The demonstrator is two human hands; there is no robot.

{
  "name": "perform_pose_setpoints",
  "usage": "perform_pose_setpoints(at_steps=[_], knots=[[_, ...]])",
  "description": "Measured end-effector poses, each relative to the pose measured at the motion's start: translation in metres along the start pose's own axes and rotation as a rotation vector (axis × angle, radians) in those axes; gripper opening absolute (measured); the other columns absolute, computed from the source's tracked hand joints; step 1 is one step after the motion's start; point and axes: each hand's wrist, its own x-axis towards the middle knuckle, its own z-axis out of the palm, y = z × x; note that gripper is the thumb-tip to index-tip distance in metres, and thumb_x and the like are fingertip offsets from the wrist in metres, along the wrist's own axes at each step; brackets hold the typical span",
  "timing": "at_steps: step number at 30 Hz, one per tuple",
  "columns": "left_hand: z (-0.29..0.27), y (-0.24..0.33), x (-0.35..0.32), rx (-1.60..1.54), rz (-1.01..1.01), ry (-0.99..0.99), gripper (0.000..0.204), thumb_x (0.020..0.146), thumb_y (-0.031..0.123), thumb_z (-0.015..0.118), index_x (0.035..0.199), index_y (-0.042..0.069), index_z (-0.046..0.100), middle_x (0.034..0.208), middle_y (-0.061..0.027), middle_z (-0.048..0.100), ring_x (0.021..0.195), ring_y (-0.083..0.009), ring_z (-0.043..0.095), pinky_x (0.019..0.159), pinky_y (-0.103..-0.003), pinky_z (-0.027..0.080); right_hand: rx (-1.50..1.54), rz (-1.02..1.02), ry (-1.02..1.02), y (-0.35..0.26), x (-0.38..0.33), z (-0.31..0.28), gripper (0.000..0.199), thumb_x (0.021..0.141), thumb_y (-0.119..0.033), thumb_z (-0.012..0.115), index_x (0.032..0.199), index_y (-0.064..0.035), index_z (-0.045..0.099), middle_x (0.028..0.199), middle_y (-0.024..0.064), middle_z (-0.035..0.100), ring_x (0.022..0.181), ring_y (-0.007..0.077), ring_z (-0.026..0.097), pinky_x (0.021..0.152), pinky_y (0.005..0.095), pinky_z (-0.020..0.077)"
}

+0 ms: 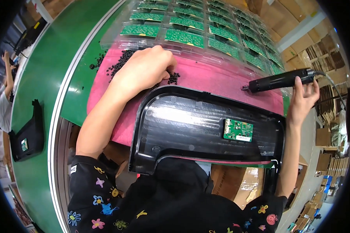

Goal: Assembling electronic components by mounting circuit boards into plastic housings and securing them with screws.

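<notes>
The left hand (146, 68) is pinching black screws (171, 77) just beyond the black housing (190, 124). The right hand (305, 95) is gripping a screwdriver (278, 81) past the housing's far right edge. Beyond, clear trays (190, 50) are holding green boards (184, 37).

Bright overhead light, glare, fisheye-bent dark edges.

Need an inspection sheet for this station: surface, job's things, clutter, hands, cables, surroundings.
Surface: pink mat on green conveyor belt.
Job's things: black plastic housing with small green circuit board seated in it; black electric screwdriver.
Clutter: loose pile of small black screws on the mat.
Hands: left hand on the screws; right hand gripping the screwdriver.
Cables: screwdriver cord trailing right.
Surroundings: clear trays of green boards; cardboard boxes; another person at left.
</notes>
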Motion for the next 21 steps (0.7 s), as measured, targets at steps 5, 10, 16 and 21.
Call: perform_pose_setpoints(at_steps=[5,10,16,21], knots=[[0.003,-0.004,-0.002,0.039,0.091,0.149,0.013,0.076,0.005,0.070,0.088,-0.002,0.070,0.085,-0.0172,0.069,0.081,-0.0331,0.067,0.074,-0.039,0.052,0.604,0.483,-0.312,-0.031,-0.021,0.045,0.040,0.100,-0.020,0.056,0.129,0.0025,0.041,0.100,0.0116,0.058,0.098,0.0225,0.057,0.090,0.0362,0.0482],[-0.002,0.035,0.010,-0.309,0.165,0.286,0.013,0.081,0.005,0.070,0.093,-0.001,0.072,0.083,-0.0132,0.071,0.077,-0.0248,0.068,0.072,-0.033,0.052,0.940,0.480,-0.167,-0.064,-0.026,0.043,0.039,0.099,-0.035,0.053,0.121,-0.0025,0.048,0.084,0.0031,0.050,0.081,0.0155,0.051,0.085,0.0419,0.0435],[0.001,0.103,0.006,-0.691,0.494,0.195,0.012,0.078,0.002,0.073,0.090,0.000,0.073,0.083,-0.0101,0.072,0.077,-0.0206,0.069,0.071,-0.031,0.053,1.322,0.511,-0.194,-0.114,-0.046,0.035,0.046,0.097,-0.040,0.046,0.122,-0.0016,0.052,0.078,-0.0002,0.046,0.071,0.0130,0.045,0.078,0.0372,0.0365],[0.001,0.111,-0.003,-0.767,0.484,-0.016,0.023,0.076,0.005,0.076,0.098,0.000,0.072,0.092,-0.0103,0.071,0.086,-0.0213,0.068,0.075,-0.032,0.052,1.381,0.412,-0.218,-0.127,-0.057,0.019,0.044,0.093,-0.028,0.053,0.121,0.0045,0.046,0.076,0.0004,0.045,0.067,0.0103,0.044,0.074,0.0301,0.0364]])
